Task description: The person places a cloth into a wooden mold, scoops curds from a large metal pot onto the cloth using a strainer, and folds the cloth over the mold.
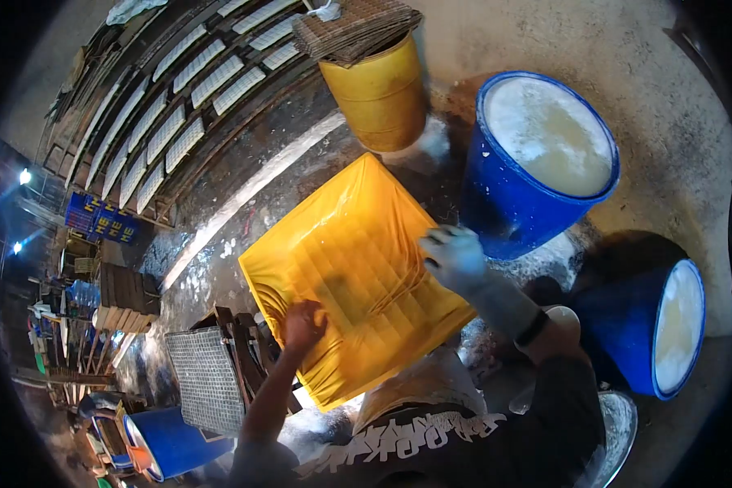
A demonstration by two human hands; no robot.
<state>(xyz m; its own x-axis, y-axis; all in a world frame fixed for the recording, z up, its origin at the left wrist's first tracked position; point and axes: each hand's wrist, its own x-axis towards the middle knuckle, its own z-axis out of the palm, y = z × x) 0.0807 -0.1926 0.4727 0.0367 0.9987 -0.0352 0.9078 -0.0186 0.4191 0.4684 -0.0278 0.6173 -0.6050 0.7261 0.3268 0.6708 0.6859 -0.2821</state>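
In front of me a square yellow sheet (358,268), cloth or plastic, is draped over a flat form; block-like ridges show through it. Folds bunch near the left corner, where my left hand (303,324) has its fingers curled on the sheet, closed on a fold. My right hand (454,259), in a pale glove, lies at the sheet's right edge with its fingers stretched out and apart. Whatever supports the sheet is hidden beneath it.
A blue drum (545,163) of whitish, frothy contents stands at the right, another blue drum (651,325) nearer me. Beyond the sheet is a yellow drum (378,102) topped with stacked woven mats (354,28). Gridded trays (207,390) lean at left; racks of white slabs (171,134) stand further off.
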